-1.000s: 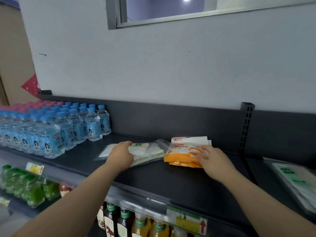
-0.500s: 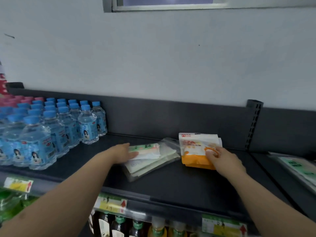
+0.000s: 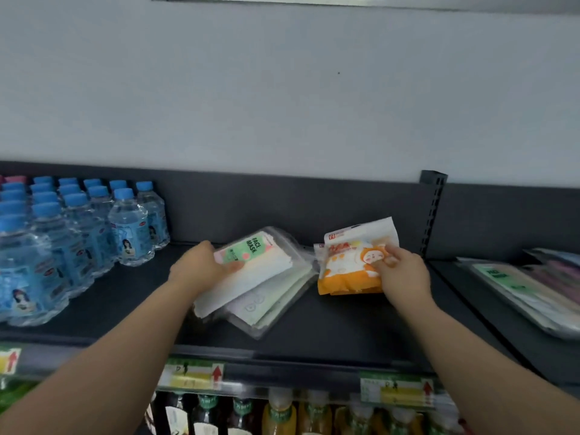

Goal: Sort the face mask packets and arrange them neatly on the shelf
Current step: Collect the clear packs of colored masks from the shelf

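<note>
Face mask packets (image 3: 251, 277) in two lots on the dark shelf (image 3: 329, 331), middle of the frame. Grips the clear stack (image 3: 270, 304) at its upper left end with the left hand (image 3: 197, 266), thumb across the green FACE MASK packet (image 3: 248, 249) on top, probably to square up the fanned layers. Pinches the orange packet (image 3: 345, 274) near its right edge with the right hand (image 3: 405, 274), fingers curled over the printed front, seemingly to keep that kind apart from the clear ones. Just beside each other at the inner corners; touching or not, cannot tell. Water bottles (image 3: 125, 227) at left, more flat packets (image 3: 518, 293) at far right, hence likely the bare stretch between as the sorting place.
</note>
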